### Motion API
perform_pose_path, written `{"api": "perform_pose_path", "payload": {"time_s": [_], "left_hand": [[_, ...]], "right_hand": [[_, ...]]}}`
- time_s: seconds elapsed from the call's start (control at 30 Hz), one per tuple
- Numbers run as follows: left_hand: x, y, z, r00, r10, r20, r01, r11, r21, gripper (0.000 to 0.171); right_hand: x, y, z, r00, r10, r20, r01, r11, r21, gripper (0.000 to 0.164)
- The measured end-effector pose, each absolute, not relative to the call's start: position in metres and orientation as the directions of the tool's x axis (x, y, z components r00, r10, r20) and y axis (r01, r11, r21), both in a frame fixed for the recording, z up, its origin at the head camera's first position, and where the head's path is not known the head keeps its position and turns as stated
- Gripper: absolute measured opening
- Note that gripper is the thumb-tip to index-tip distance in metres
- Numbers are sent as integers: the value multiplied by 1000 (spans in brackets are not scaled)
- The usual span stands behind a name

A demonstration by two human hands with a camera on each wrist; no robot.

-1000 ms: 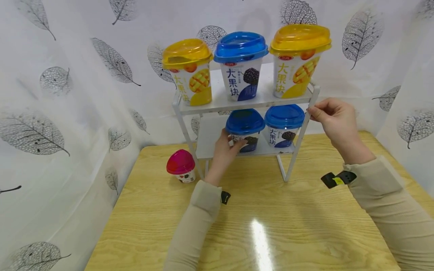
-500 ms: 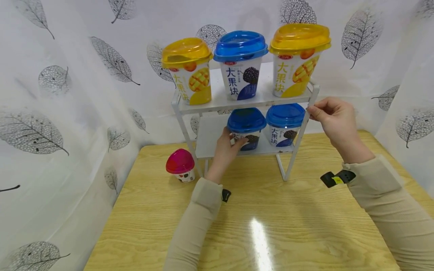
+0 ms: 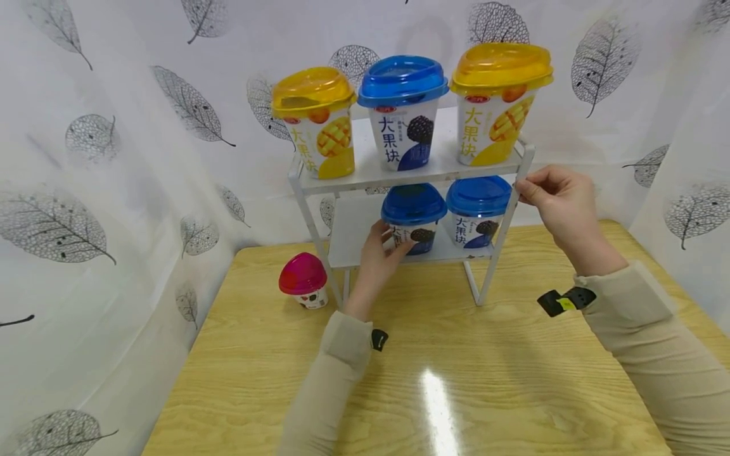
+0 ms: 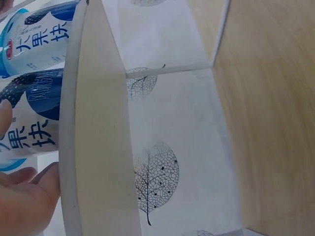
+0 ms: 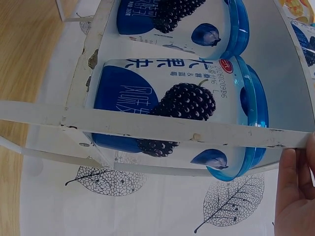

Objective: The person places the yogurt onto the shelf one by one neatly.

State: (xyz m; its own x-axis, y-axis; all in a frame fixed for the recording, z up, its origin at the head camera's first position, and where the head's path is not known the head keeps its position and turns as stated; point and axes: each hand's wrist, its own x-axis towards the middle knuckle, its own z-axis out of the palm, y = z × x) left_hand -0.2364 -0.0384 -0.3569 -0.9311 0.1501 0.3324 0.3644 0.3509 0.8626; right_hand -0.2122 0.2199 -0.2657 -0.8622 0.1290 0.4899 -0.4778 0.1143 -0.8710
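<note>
My left hand (image 3: 377,258) holds a blue-lidded yogurt cup (image 3: 421,232) with a blackberry picture on the lower shelf (image 3: 350,237) of a white metal rack. Its thumb lies across the cup's front while the fingers reach round the left side. Close beside it on the right stands a matching blue-lidded cup (image 3: 478,221). In the right wrist view this second cup (image 5: 177,105) shows large behind the rack's upright post (image 5: 147,129). My right hand (image 3: 561,199) pinches that post between thumb and fingers, just below the top shelf (image 3: 445,170).
Two yellow-lidded cups (image 3: 322,133) (image 3: 496,120) stand on the top shelf, with a blue-lidded cup (image 3: 405,126) between them. A pink-lidded cup (image 3: 305,285) sits on the wooden table (image 3: 490,380), left of the rack. Leaf-patterned white sheeting (image 3: 142,190) surrounds the table.
Both lower-shelf cups have slid slightly right. Since half a second ago my left thumb has dropped a little down the cup's front. My right hand stays at the post.
</note>
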Motion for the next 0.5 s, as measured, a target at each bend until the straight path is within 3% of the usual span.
{"api": "perform_pose_path", "payload": {"time_s": [0.23, 0.5], "left_hand": [[-219, -48, -365, -922, 78, 380, 386, 277, 880, 55], [-195, -78, -384, -824, -43, 565, 531, 288, 797, 44]], "right_hand": [[-212, 221, -265, -863, 140, 486, -468, 145, -872, 13], [-212, 219, -265, -861, 137, 490, -477, 114, -871, 15]]}}
